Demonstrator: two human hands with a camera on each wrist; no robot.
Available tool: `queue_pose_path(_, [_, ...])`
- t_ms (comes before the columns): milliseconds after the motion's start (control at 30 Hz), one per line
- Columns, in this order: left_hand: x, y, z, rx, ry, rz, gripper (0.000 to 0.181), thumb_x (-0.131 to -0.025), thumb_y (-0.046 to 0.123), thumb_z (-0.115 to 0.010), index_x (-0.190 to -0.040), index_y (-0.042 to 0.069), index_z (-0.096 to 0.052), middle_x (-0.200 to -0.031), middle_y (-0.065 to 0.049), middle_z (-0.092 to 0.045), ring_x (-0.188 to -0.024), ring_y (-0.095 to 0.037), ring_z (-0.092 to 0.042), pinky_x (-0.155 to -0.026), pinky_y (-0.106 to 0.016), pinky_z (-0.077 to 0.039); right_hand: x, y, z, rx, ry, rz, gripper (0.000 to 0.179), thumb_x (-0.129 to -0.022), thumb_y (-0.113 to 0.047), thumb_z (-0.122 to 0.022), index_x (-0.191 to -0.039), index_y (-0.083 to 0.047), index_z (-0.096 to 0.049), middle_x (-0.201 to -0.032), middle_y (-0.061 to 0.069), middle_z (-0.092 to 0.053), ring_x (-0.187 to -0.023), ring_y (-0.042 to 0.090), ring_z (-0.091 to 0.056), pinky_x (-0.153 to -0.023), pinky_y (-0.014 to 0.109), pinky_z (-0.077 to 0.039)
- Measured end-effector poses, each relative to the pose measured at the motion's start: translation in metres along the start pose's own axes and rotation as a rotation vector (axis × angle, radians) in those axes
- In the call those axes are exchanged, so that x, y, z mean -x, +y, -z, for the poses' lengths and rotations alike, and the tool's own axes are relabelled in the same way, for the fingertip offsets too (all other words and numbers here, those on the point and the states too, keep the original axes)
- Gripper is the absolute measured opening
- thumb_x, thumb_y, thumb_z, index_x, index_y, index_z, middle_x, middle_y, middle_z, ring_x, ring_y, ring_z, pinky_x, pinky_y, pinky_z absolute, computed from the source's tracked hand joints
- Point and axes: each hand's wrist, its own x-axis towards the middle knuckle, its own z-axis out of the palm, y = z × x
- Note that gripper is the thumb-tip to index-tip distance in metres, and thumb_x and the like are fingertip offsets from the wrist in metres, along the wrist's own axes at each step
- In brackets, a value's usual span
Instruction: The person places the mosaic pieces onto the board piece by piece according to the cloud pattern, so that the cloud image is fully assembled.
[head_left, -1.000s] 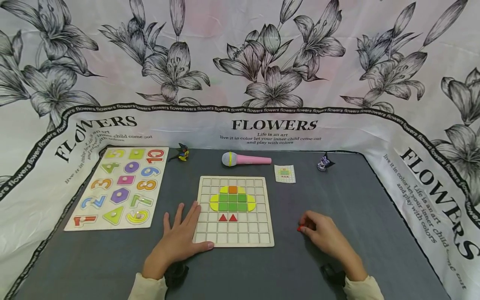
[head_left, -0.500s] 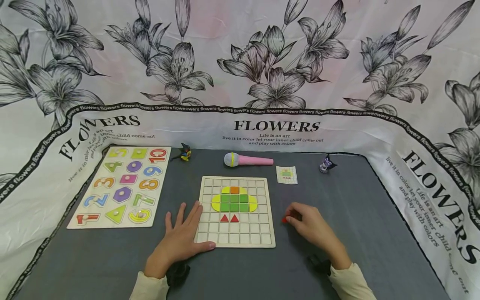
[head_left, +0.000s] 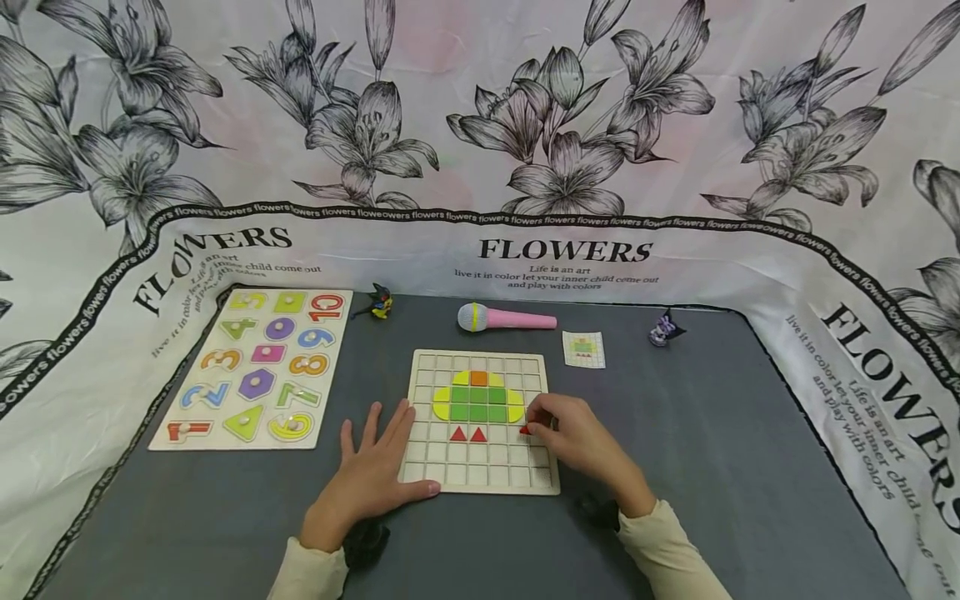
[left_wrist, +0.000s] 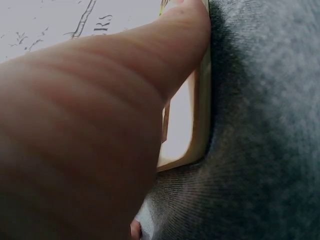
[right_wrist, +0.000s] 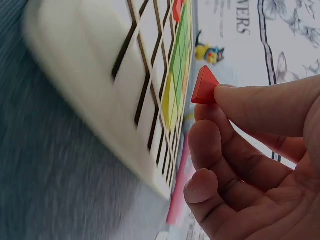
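A square wooden grid board [head_left: 480, 477] lies on the dark cloth, with green, yellow and orange pieces set in its upper cells. Two red triangles [head_left: 468, 434] sit side by side below the green rows. My left hand [head_left: 371, 462] rests spread on the board's left edge, its thumb at the near left corner. Over the board's right side, my right hand [head_left: 577, 433] pinches another red triangle tile [right_wrist: 205, 86] between thumb and forefinger. In the right wrist view the tile is held above the grid, point up.
Left of the board lies a number and shape puzzle [head_left: 307, 433]. Behind it stand a small black and yellow figure [head_left: 381, 302], a pink toy microphone [head_left: 517, 319], a small pattern card [head_left: 583, 350] and a purple figure [head_left: 664, 329]. A flower-printed white cloth [head_left: 375, 250] surrounds the dark area.
My right hand has moved left from beside the board to over its right edge, carrying the red triangle tile. My left hand stays on the board; the whole view shifts slightly.
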Motion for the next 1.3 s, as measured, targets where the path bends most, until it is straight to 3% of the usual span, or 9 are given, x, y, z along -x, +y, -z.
queue_pose_path(200, [0.003,0.003,0.000,0.021,0.004,-0.021,0.120,-0.086,0.063,-0.083,-0.170,0.002,-0.024,-0.178,-0.016,-0.016,-0.161,-0.051,0.001,-0.116,-0.078,0.013,-0.007,-0.007,-0.015,-0.007,-0.030,0.002,0.012,-0.097,0.002,-0.075,-0.094,-0.010,-0.073,-0.087,-0.007,-0.066,-0.077,0.009,-0.057,-0.070,0.029,-0.052])
queue_pose_path(433, [0.002,0.002,0.001,0.001,0.000,0.000,0.120,-0.086,0.064,-0.083,-0.170,0.002,-0.024,-0.178,-0.015,-0.015,-0.161,-0.050,0.002,-0.116,-0.077,0.013,-0.018,-0.014,-0.031,-0.019,-0.055,0.003,0.010,-0.098,0.000,-0.074,-0.094,-0.009,-0.073,-0.084,-0.007,-0.063,-0.075,0.010,-0.053,-0.068,0.028,-0.049])
queue_pose_path(700, [0.001,0.000,0.003,0.012,-0.002,-0.009,0.121,-0.086,0.064,-0.083,-0.170,0.001,-0.023,-0.178,-0.016,-0.016,-0.161,-0.051,0.000,-0.116,-0.078,0.011,-0.022,-0.013,-0.038,-0.021,-0.085,-0.032,0.012,-0.099,0.002,-0.073,-0.092,-0.009,-0.073,-0.082,-0.007,-0.061,-0.072,0.009,-0.052,-0.064,0.028,-0.047])
queue_pose_path(1033, [-0.006,-0.008,0.005,-0.014,-0.011,-0.003,0.121,-0.087,0.066,-0.081,-0.170,0.001,-0.022,-0.178,-0.016,-0.014,-0.160,-0.051,0.003,-0.116,-0.077,0.013,-0.031,-0.012,-0.047,0.050,-0.054,-0.011,0.013,-0.097,0.003,-0.074,-0.092,-0.009,-0.074,-0.084,-0.006,-0.061,-0.076,0.012,-0.053,-0.068,0.030,-0.049])
queue_pose_path(1300, [-0.008,-0.008,0.008,-0.015,-0.009,0.009,0.121,-0.086,0.063,-0.083,-0.169,-0.001,-0.023,-0.178,-0.018,-0.014,-0.160,-0.052,0.003,-0.116,-0.077,0.014,-0.034,-0.012,-0.050,0.031,-0.034,-0.009,0.011,-0.096,0.004,-0.075,-0.096,-0.007,-0.075,-0.087,-0.003,-0.064,-0.077,0.012,-0.056,-0.069,0.030,-0.052])
